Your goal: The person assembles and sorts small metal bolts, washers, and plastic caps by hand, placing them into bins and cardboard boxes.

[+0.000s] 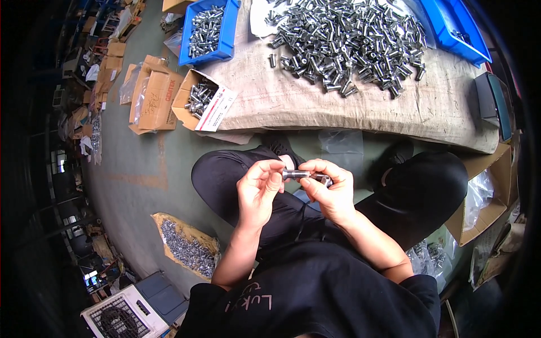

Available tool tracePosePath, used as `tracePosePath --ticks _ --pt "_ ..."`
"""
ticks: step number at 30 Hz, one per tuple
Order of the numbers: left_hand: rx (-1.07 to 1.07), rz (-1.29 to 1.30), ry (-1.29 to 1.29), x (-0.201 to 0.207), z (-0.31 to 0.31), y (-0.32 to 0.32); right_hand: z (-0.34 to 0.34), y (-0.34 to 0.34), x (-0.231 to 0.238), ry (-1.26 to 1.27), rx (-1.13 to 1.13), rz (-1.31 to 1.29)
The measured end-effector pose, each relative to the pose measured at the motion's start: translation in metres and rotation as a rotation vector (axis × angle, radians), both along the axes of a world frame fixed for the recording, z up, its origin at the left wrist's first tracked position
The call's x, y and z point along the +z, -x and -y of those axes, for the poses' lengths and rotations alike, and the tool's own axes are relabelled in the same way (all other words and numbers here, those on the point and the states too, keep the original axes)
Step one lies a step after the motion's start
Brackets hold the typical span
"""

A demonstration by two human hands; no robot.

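Observation:
Above my lap, my left hand (pixel 259 190) pinches one end of a shiny metal bolt (pixel 295 174) between thumb and fingers. My right hand (pixel 335 188) is closed at the bolt's other end. A second short metal piece (pixel 323 179) shows between the right thumb and fingers; whether it joins the first I cannot tell. Beyond my hands, a big heap of similar metal bolts (pixel 349 42) lies on a cloth-covered table (pixel 270 104), partly on a white sheet.
Bolts also fill a blue bin (pixel 231 48) and an open carton (pixel 179 104) at the left. Another blue bin (pixel 456 42) stands far right. Small metal parts lie on flattened cardboard (pixel 160 221) on the floor. At the right is a cardboard box (pixel 499 194); a fan unit (pixel 121 315) sits lower left.

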State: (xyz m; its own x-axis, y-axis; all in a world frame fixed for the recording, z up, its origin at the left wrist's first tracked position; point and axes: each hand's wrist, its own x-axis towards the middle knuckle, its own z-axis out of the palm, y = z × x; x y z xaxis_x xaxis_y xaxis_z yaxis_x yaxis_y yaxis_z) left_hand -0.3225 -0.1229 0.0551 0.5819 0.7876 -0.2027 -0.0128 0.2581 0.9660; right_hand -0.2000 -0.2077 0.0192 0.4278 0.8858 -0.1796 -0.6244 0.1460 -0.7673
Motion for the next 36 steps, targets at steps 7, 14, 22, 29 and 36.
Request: tracePosePath --ticks 7,14,22,29,36 --pt "0.024 -0.032 -0.079 0.008 0.006 -0.010 0.000 -0.004 -0.007 0.041 0.064 -0.104" --pt "-0.358 -0.312 -1.081 -0.002 0.002 -0.019 -0.001 0.000 -0.043 -0.070 0.242 -0.816" --pt "0.016 -0.487 0.374 -0.128 -0.025 -0.052 0.021 -0.019 -0.116 0.123 0.189 -0.798" --pt "-0.008 -0.890 0.935 -0.279 -0.039 -0.085 0.022 -0.034 -0.120 0.277 0.079 -0.847" --pt "-0.136 -0.927 0.760 -0.338 -0.040 -0.068 0.005 -0.047 -0.119 0.367 0.117 -0.770"
